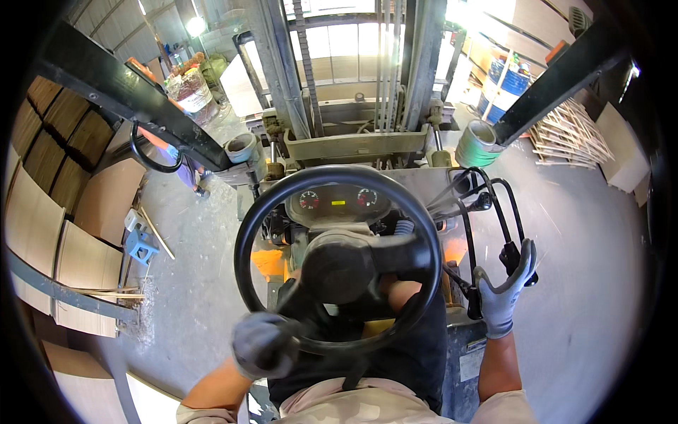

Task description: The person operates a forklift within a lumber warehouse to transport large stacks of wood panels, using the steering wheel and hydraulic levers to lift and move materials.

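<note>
My left hand (265,346), in a grey work glove, is closed at the lower left rim of the black steering wheel (246,233), slightly smeared by motion. On the right, my gloved right hand (503,293) lies against the black-handled control levers (511,256), fingers stretched forward and thumb apart. A lever knob (474,302) sits beside the thumb; another is partly behind the fingers. Beyond the wheel is a dashboard (339,203) with two round gauges and a small yellow display. My legs show below the wheel.
The forklift mast (279,67) and carriage (357,148) rise ahead. Stacked wooden boards (88,265) line the left, near a blue stool (141,246). A person (187,173) stands partly behind the left post. At right are a blue drum (505,88) and a wooden-stick pile (568,134).
</note>
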A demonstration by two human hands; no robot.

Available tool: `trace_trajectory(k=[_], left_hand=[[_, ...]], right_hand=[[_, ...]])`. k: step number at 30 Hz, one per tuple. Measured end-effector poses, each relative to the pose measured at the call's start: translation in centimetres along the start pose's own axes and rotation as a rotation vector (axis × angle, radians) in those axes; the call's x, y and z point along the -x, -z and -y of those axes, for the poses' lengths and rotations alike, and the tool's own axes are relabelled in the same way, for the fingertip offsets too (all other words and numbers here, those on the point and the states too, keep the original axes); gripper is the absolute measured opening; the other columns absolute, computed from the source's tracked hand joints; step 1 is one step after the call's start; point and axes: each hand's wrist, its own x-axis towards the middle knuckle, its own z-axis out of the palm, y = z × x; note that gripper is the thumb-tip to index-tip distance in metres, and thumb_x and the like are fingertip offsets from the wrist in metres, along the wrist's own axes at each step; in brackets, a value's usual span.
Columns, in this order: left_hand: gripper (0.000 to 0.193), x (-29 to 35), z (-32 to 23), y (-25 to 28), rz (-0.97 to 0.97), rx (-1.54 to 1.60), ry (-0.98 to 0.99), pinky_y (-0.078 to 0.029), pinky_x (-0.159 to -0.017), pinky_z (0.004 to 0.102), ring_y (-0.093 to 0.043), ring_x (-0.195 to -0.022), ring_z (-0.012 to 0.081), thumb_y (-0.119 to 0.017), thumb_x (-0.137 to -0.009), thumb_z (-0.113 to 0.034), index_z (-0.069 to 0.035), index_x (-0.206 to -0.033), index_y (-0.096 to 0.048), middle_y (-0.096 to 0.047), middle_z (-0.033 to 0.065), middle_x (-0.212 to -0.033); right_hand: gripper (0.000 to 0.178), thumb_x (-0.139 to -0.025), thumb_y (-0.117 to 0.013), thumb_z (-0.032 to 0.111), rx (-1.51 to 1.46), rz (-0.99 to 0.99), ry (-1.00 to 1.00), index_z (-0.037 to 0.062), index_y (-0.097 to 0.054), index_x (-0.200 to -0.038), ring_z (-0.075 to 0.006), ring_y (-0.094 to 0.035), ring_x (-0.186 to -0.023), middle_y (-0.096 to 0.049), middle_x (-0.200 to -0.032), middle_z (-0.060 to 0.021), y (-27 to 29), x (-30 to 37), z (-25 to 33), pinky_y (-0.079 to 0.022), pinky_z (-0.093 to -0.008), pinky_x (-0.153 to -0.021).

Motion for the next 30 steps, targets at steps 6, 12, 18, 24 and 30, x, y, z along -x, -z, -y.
trace_trajectory(k=[6,12,18,24,30], left_hand=[[0.021,-7.1,5.0,1.9,-0.280,0.015,0.194,-0.050,-0.061,0.0266,-0.060,-0.065,0.0148,-0.050,-0.100,-0.006,0.004,-0.116,-0.059,-0.065,0.0108,-0.077],[0.029,-17.1,7.1,-1.1,-0.321,0.384,0.315,-0.050,-0.072,0.0226,-0.061,-0.077,0.0083,-0.052,-0.097,0.005,0.008,-0.124,-0.060,-0.066,0.0057,-0.086],[0.028,-23.8,4.5,-6.5,-0.184,0.152,0.170,-0.051,-0.063,0.0245,-0.065,-0.074,0.0099,-0.072,-0.086,-0.002,-0.004,-0.113,-0.067,-0.069,0.0058,-0.086],[0.030,-23.2,1.2,-11.8,0.027,0.066,0.030,-0.054,-0.065,0.0320,-0.067,-0.070,0.0204,-0.076,-0.084,-0.014,-0.009,-0.113,-0.069,-0.068,0.0092,-0.086],[0.037,-15.7,-2.0,-12.2,0.350,0.217,-0.065,-0.052,-0.058,0.0375,-0.064,-0.067,0.0265,-0.079,-0.078,-0.016,-0.008,-0.113,-0.069,-0.063,0.0085,-0.079]], right_hand=[[0.108,-0.067,-0.075,-0.004,0.068,0.000,0.068,0.0036,-0.019,-0.158,-0.0332,-0.044,-0.138,-0.023,-0.161,-0.0180,-0.2,-1.6,0.2,-0.043,-0.0438,-0.111],[0.104,-0.068,-0.081,0.001,-0.008,-0.020,0.004,0.0007,-0.025,-0.155,-0.0390,-0.032,-0.143,-0.019,-0.157,-0.0238,-0.9,-2.3,0.7,-0.040,-0.0437,-0.114],[0.101,-0.070,-0.079,0.001,0.071,-0.027,-0.009,0.0012,-0.026,-0.155,-0.0381,-0.036,-0.141,-0.020,-0.157,-0.0235,-1.2,-2.5,1.1,-0.043,-0.0435,-0.111],[0.072,-0.073,-0.078,0.005,0.081,-0.025,-0.051,0.0008,-0.051,-0.140,-0.0409,-0.042,-0.136,-0.034,-0.152,-0.0235,-1.2,-3.5,2.3,-0.043,-0.0466,-0.109],[0.063,-0.077,-0.080,0.038,0.532,0.448,-0.016,0.0070,-0.060,-0.128,-0.0423,-0.056,-0.122,-0.054,-0.137,-0.0272,-1.9,-10.4,6.2,-0.048,-0.0461,-0.099]])
